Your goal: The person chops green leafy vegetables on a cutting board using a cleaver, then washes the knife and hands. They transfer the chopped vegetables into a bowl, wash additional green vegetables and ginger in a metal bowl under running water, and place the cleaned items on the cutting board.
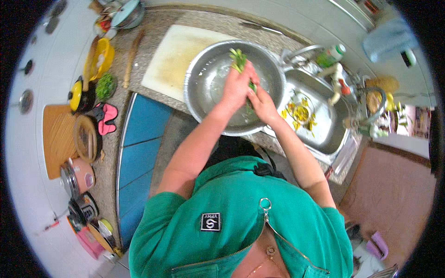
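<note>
A bunch of leafy greens [238,60] is gripped over a large steel basin [201,107], its cut stalk ends pointing away from me. My left hand [240,83] wraps around the stalks near their ends. Close beside it, my right hand [263,104] holds the lower part of the same bunch, with dark green leaves hanging between the hands. Some water seems to lie in the bottom of the basin. The basin stands partly on a white cutting board [163,66] and reaches to the rim of the sink.
Yellowed leaves [301,113] lie around the drain of the steel sink [326,139] at the right. A knife [262,27] lies behind the basin. On the left counter are a rolling pin [131,62], a yellow basket [106,57], a lidded pot [78,95] and pink-black mitts [107,119].
</note>
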Demonstrator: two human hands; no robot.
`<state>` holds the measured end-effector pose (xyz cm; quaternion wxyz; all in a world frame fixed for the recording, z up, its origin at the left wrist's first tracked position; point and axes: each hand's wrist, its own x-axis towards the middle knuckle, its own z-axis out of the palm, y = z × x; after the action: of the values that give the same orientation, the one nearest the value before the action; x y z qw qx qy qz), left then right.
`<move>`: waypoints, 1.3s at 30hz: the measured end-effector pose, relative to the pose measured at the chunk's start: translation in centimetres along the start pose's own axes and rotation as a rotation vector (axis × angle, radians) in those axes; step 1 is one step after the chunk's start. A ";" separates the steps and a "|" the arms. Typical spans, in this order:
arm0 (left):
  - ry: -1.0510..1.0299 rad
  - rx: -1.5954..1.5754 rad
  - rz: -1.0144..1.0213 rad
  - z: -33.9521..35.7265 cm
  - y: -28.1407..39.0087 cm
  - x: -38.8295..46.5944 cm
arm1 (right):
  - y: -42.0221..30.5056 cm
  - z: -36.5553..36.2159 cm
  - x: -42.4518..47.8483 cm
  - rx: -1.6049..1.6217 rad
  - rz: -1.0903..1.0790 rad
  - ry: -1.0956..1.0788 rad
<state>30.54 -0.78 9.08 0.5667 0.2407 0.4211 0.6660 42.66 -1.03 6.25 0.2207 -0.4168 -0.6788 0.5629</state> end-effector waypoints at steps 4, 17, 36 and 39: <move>-0.037 0.049 0.059 -0.1 -0.9 -0.7 | 0.5 2.0 -0.6 -0.215 -0.305 0.290; -0.112 -0.103 -0.092 -4.5 7.0 1.3 | -2.3 2.9 0.7 -0.316 -0.282 0.138; 0.083 1.602 0.178 -27.8 12.0 12.3 | -7.4 15.2 9.3 -0.147 -0.036 0.166; 0.140 1.337 0.465 -32.6 11.6 12.5 | -7.5 16.0 10.7 -0.222 -0.035 0.160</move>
<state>-4.89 1.78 -0.44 0.1122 0.5771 0.7127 0.3826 22.07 -1.73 7.26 0.2366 -0.4702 -0.7243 0.4452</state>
